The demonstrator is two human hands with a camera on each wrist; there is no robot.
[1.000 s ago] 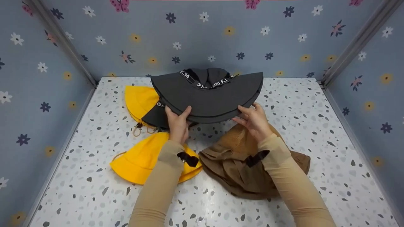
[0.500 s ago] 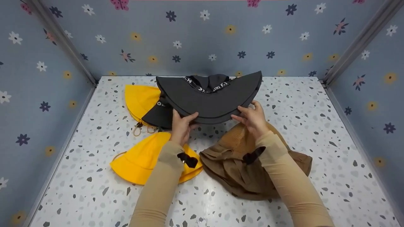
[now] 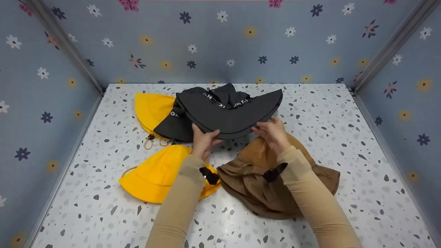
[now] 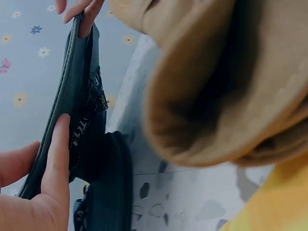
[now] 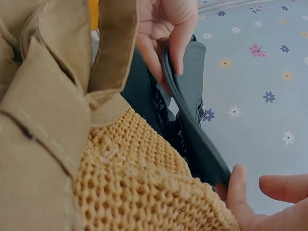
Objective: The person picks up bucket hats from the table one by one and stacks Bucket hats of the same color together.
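Observation:
In the head view a black wide-brimmed sun hat [image 3: 231,120], its brim folded into a half-moon and white-lettered tape along the inner edge, is held between both hands. My left hand [image 3: 203,140] pinches the lower left of the brim, thumb on top. The right hand [image 3: 272,134] has its fingers at the lower right rim; in the left wrist view its fingers [image 4: 87,19] lie on both sides of the brim. Behind and left, a second black hat [image 3: 174,126] is partly covered by the held one.
A yellow bucket hat [image 3: 153,110] lies at back left, a second yellow hat [image 3: 158,174] in front left, under the left forearm. A brown hat with knitted crown [image 3: 255,187] lies below the right forearm. Flowered panels [image 3: 227,41] enclose the speckled white table [image 3: 344,137].
The held black hat has come down and toward me over the second black hat, showing more of that hat behind it. My left hand has shifted rightward along the brim.

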